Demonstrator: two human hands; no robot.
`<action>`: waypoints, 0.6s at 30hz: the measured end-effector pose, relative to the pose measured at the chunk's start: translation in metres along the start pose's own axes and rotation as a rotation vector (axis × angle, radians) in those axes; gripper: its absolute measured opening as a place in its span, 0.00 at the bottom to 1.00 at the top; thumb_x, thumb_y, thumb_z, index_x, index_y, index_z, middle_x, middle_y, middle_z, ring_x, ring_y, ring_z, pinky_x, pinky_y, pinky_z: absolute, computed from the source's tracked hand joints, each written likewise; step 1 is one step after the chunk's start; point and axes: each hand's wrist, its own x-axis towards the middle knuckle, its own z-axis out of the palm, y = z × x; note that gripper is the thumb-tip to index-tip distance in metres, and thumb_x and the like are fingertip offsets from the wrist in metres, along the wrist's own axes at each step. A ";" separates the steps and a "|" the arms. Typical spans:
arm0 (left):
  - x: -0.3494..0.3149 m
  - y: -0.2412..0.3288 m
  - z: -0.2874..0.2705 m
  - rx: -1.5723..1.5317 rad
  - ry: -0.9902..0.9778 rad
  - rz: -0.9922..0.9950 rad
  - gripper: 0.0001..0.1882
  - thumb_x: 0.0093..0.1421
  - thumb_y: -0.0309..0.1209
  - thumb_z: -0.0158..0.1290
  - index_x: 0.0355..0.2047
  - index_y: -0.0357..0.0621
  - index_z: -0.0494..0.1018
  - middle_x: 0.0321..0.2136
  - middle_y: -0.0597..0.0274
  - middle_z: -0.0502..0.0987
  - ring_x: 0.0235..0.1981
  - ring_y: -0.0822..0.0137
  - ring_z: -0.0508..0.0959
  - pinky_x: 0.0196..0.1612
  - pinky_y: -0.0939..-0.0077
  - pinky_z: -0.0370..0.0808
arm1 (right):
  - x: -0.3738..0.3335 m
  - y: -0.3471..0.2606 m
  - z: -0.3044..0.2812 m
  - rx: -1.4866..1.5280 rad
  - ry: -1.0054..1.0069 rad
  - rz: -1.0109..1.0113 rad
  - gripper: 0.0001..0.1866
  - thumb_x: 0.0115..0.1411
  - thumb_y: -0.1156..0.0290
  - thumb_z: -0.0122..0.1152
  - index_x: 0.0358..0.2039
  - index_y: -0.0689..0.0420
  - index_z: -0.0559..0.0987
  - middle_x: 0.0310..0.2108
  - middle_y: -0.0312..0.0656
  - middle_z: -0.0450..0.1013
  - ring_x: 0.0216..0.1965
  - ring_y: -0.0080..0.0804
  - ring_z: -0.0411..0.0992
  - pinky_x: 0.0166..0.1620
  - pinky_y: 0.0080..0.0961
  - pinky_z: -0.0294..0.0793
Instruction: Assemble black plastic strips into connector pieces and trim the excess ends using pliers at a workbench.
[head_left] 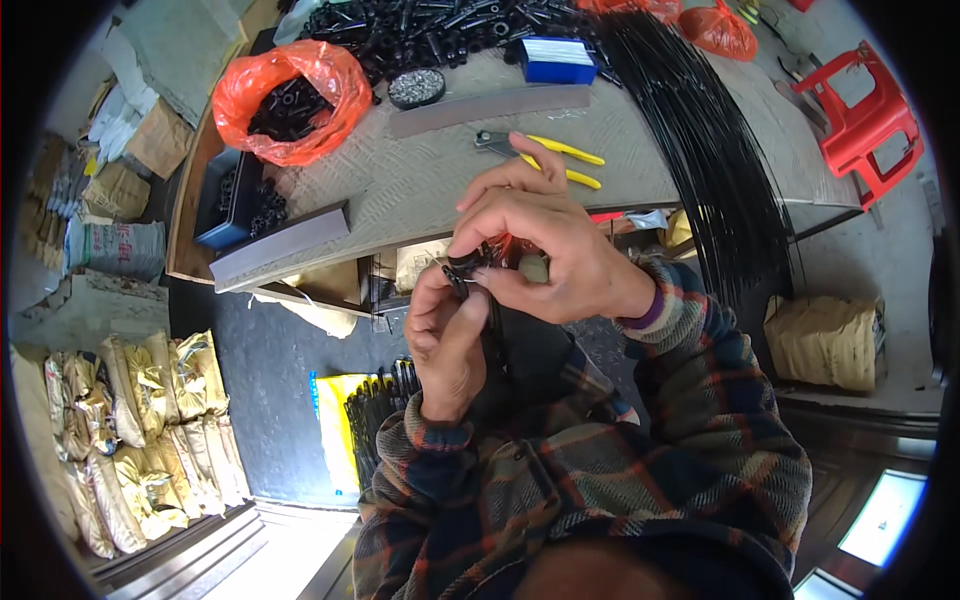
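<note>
My left hand (448, 345) is closed on a small black part (458, 272), held up in front of the bench's near edge. My right hand (545, 240) pinches at the top of the same part, thumb and index finger drawn together and the other fingers raised. A black strand seems to hang from the part below my left thumb. Just beyond my right hand, pliers (568, 150) with yellow handles lie on the bench. The fingers hide most of the part, so its exact kind is unclear.
A bench (385, 190) holds heaped black fittings (420, 35), an orange bag (225, 105) of black parts, a dish of small metal pieces (416, 88), and a blue box (558, 68). Long black cables (700, 150) drape over its right edge. A red stool (865, 125) stands at right.
</note>
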 end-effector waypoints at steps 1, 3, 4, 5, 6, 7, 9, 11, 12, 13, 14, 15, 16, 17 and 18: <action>0.000 0.002 -0.002 -0.055 0.006 -0.023 0.14 0.53 0.19 0.52 0.41 0.37 0.68 0.33 0.63 0.73 0.32 0.74 0.70 0.39 0.79 0.67 | 0.000 -0.001 0.001 0.003 0.011 0.005 0.13 0.40 0.74 0.61 0.31 0.52 0.74 0.30 0.31 0.72 0.44 0.28 0.66 0.60 0.44 0.41; -0.001 0.003 -0.001 -0.103 0.011 -0.051 0.14 0.53 0.20 0.52 0.42 0.37 0.68 0.32 0.62 0.73 0.31 0.74 0.70 0.37 0.79 0.66 | 0.001 -0.001 0.002 -0.005 0.038 -0.029 0.12 0.40 0.75 0.60 0.29 0.52 0.74 0.29 0.30 0.71 0.42 0.27 0.68 0.60 0.44 0.41; -0.002 0.001 0.002 -0.068 0.015 -0.013 0.14 0.54 0.21 0.52 0.42 0.36 0.68 0.32 0.62 0.73 0.30 0.74 0.69 0.35 0.79 0.65 | 0.000 0.003 0.002 -0.011 0.043 -0.027 0.12 0.40 0.75 0.60 0.29 0.52 0.74 0.29 0.30 0.71 0.42 0.27 0.68 0.60 0.44 0.41; -0.003 -0.001 0.005 -0.036 0.020 0.026 0.14 0.54 0.22 0.52 0.42 0.36 0.68 0.32 0.61 0.73 0.29 0.73 0.68 0.33 0.79 0.65 | -0.003 0.009 0.005 0.073 0.081 -0.015 0.12 0.40 0.76 0.59 0.29 0.52 0.74 0.29 0.30 0.72 0.42 0.27 0.68 0.60 0.43 0.41; -0.002 -0.003 0.004 -0.037 -0.014 0.053 0.15 0.53 0.21 0.52 0.42 0.37 0.67 0.34 0.61 0.73 0.30 0.74 0.69 0.33 0.80 0.66 | -0.006 0.013 0.007 0.156 0.116 -0.005 0.12 0.39 0.76 0.58 0.28 0.51 0.73 0.29 0.29 0.73 0.42 0.26 0.69 0.60 0.43 0.41; -0.002 -0.004 0.003 -0.042 -0.007 0.058 0.15 0.53 0.21 0.52 0.42 0.37 0.67 0.34 0.61 0.73 0.30 0.74 0.69 0.33 0.80 0.66 | -0.008 0.015 0.009 0.157 0.107 -0.007 0.12 0.39 0.76 0.58 0.28 0.51 0.73 0.29 0.29 0.73 0.42 0.26 0.69 0.60 0.43 0.41; -0.002 -0.007 0.003 -0.002 0.007 0.054 0.17 0.52 0.19 0.53 0.43 0.37 0.67 0.35 0.60 0.73 0.31 0.74 0.70 0.34 0.81 0.68 | -0.012 0.018 0.014 0.169 0.171 -0.008 0.12 0.39 0.76 0.56 0.28 0.51 0.72 0.30 0.29 0.75 0.43 0.27 0.69 0.60 0.42 0.41; -0.002 -0.008 0.006 -0.016 0.040 0.055 0.18 0.51 0.18 0.53 0.43 0.37 0.66 0.36 0.60 0.73 0.33 0.75 0.70 0.35 0.82 0.68 | -0.014 0.021 0.014 0.142 0.169 -0.024 0.12 0.39 0.76 0.56 0.28 0.51 0.72 0.31 0.28 0.75 0.44 0.27 0.69 0.60 0.42 0.40; -0.002 -0.008 0.008 -0.022 0.066 0.051 0.19 0.50 0.17 0.54 0.44 0.37 0.66 0.37 0.61 0.73 0.34 0.75 0.71 0.37 0.83 0.69 | -0.014 0.023 0.014 0.115 0.179 -0.038 0.11 0.39 0.76 0.55 0.28 0.51 0.72 0.32 0.28 0.76 0.45 0.28 0.68 0.60 0.42 0.39; -0.001 -0.007 0.008 -0.030 0.075 0.060 0.19 0.50 0.17 0.54 0.44 0.37 0.66 0.37 0.61 0.73 0.34 0.75 0.71 0.37 0.83 0.69 | -0.014 0.023 0.015 0.118 0.165 -0.044 0.11 0.39 0.76 0.55 0.28 0.51 0.72 0.32 0.28 0.76 0.45 0.28 0.68 0.60 0.42 0.39; -0.001 -0.006 0.008 -0.014 0.042 0.056 0.20 0.50 0.16 0.54 0.44 0.38 0.66 0.36 0.61 0.73 0.35 0.75 0.71 0.38 0.83 0.69 | -0.014 0.024 0.017 0.139 0.169 -0.028 0.10 0.41 0.75 0.56 0.28 0.51 0.72 0.32 0.31 0.76 0.46 0.30 0.67 0.60 0.43 0.37; -0.001 -0.005 0.008 0.003 0.010 0.052 0.20 0.49 0.15 0.54 0.44 0.38 0.66 0.36 0.62 0.73 0.36 0.76 0.71 0.39 0.83 0.69 | -0.014 0.024 0.017 0.161 0.172 -0.011 0.09 0.43 0.74 0.57 0.27 0.51 0.71 0.32 0.33 0.76 0.47 0.33 0.66 0.60 0.44 0.35; 0.000 -0.007 0.008 -0.005 0.018 0.060 0.20 0.49 0.15 0.54 0.44 0.38 0.66 0.36 0.62 0.73 0.36 0.76 0.71 0.39 0.83 0.69 | -0.014 0.024 0.016 0.162 0.159 -0.016 0.09 0.43 0.74 0.57 0.27 0.51 0.71 0.32 0.33 0.76 0.47 0.33 0.66 0.60 0.44 0.35; 0.000 -0.010 0.007 -0.018 0.005 0.077 0.20 0.49 0.15 0.53 0.44 0.37 0.67 0.36 0.63 0.73 0.36 0.76 0.71 0.40 0.83 0.69 | -0.014 0.025 0.015 0.116 0.171 -0.020 0.09 0.43 0.73 0.58 0.27 0.51 0.71 0.33 0.35 0.76 0.48 0.34 0.65 0.60 0.44 0.35; 0.000 -0.012 0.006 -0.031 -0.008 0.094 0.20 0.49 0.15 0.53 0.44 0.37 0.67 0.36 0.63 0.73 0.37 0.76 0.71 0.40 0.83 0.68 | -0.014 0.025 0.014 0.070 0.183 -0.025 0.09 0.43 0.72 0.58 0.27 0.51 0.71 0.35 0.36 0.76 0.49 0.36 0.64 0.60 0.45 0.35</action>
